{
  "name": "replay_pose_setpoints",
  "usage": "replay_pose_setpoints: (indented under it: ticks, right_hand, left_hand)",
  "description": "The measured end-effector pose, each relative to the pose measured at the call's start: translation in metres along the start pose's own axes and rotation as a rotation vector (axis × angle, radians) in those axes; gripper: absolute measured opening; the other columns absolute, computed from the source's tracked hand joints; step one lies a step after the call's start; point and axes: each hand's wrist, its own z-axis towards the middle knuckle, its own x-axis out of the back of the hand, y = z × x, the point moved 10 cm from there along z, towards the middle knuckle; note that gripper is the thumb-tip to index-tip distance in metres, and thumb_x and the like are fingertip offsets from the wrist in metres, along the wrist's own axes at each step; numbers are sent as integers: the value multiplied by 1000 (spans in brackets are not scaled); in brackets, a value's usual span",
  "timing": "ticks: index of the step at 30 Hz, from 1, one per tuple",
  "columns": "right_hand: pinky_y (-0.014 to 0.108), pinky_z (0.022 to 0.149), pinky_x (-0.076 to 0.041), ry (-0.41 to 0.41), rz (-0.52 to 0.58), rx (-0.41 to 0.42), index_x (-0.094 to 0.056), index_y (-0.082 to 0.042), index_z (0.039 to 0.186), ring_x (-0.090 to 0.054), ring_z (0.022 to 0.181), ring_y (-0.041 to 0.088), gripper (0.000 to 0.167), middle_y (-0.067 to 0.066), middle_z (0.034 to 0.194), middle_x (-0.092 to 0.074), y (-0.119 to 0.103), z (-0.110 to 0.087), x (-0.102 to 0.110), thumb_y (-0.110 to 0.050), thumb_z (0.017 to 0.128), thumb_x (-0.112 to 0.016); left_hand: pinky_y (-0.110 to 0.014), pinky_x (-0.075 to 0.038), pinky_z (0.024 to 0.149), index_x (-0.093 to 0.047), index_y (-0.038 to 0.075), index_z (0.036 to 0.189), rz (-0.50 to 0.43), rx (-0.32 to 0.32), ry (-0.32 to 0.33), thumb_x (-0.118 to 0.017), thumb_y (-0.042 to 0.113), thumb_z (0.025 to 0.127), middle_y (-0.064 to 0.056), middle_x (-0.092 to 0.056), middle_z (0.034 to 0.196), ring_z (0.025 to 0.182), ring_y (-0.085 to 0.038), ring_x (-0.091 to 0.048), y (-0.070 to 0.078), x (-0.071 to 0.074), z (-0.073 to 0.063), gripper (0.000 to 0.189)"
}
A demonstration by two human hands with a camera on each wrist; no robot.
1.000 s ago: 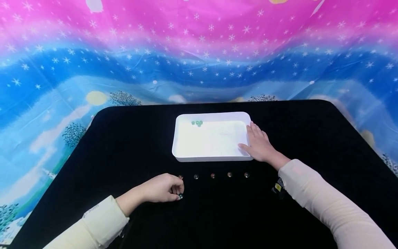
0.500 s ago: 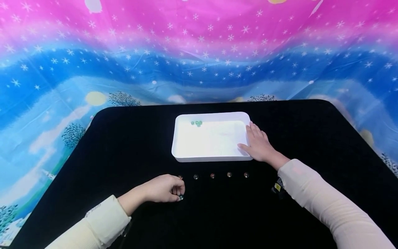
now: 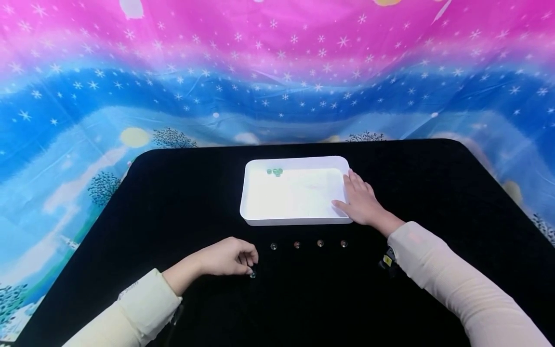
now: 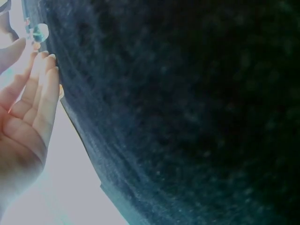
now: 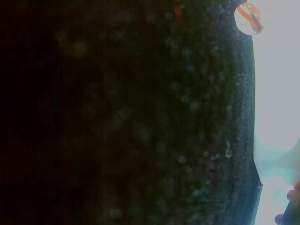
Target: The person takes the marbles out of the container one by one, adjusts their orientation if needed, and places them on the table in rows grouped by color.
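In the head view, my left hand (image 3: 230, 258) is low over the black table, with a clear marble with a dark-green tint (image 3: 253, 274) just below the thumb tip. The left wrist view shows the fingers (image 4: 40, 89) nearly straight and the thumb apart from them, the teal marble (image 4: 40, 33) lying just beyond the tips. An orange marble (image 4: 61, 91) peeks out beside the fingers. My right hand (image 3: 362, 200) rests spread on the right rim of a white tray (image 3: 299, 221), its thumb over the inside. Several green marbles (image 3: 276, 172) lie in the tray's far left corner.
Between tray and table front runs a row of marbles, among them a clear one (image 3: 273, 246), a reddish one (image 3: 297, 245) and the rightmost one (image 3: 344, 244). An orange-striped marble (image 5: 248, 18) shows in the right wrist view. A colourful snowflake curtain (image 3: 277, 72) hangs behind the table.
My left hand has risen slightly and its fingers have loosened around the teal marble, which now shows below the thumb. The hand covers the row's leftmost marble. My right hand and the tray stay put.
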Motion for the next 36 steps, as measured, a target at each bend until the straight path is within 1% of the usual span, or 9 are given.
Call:
replay_pose_setpoints:
  ticks: [4,10,15,17,21,27,32,36]
  right_hand:
    - [52,97,-4,9,1,1,-3,7,135,2,127,36,83,23,140,7,-1,0,1,-47,86,-42]
    - [52,97,-4,8,13,5,-3,7,135,3,127,36,83,23,140,7,-1,-1,1,-46,86,-42]
    - [52,97,-4,5,7,1,-3,7,135,3,127,35,83,22,140,8,0,-1,1,-47,86,-42]
    - [52,97,-3,7,9,2,-3,7,135,3,127,35,83,22,140,8,-1,-1,1,-47,86,-42]
    - [52,97,-3,8,16,5,-3,8,135,3,127,35,83,22,140,8,-1,-1,0,-46,86,-43]
    - [52,96,-5,16,13,8,-4,8,135,2,127,36,83,23,140,7,-1,-2,0,-45,86,-43]
    - [53,96,-5,19,9,13,-4,8,135,2,127,36,83,22,140,8,-1,-2,0,-45,86,-43]
    - [52,97,-5,19,9,13,-4,8,135,1,127,36,83,22,140,8,-1,-2,0,-46,86,-43]
  left_hand:
    - [-18,-45,65,-60,8,86,-4,-3,16,-63,5,76,5,-58,77,70,-3,-55,1,6,3,10]
    - [-19,-45,66,-60,5,90,-14,-20,50,-63,7,77,-1,-60,83,72,-5,-56,7,19,9,13]
    - [-19,-45,67,-60,3,92,-22,-36,106,-62,8,78,-5,-60,87,73,-6,-56,9,31,13,15]
    - [-20,-46,67,-60,1,93,-45,-42,124,-62,8,79,-7,-60,88,72,-6,-57,9,36,13,16]
    - [-21,-46,67,-59,0,95,-55,-45,171,-61,9,80,-10,-61,90,75,-8,-57,12,49,14,18]
    - [-22,-45,70,-59,2,98,6,-34,244,-61,12,81,-8,-62,92,81,-10,-57,15,70,16,21]
    - [-26,-45,73,-58,2,100,10,-29,281,-60,13,81,-8,-61,92,84,-13,-57,12,81,21,23]
    - [-26,-45,73,-59,2,101,7,-10,314,-60,16,81,-2,-61,88,83,-12,-56,8,87,24,24]
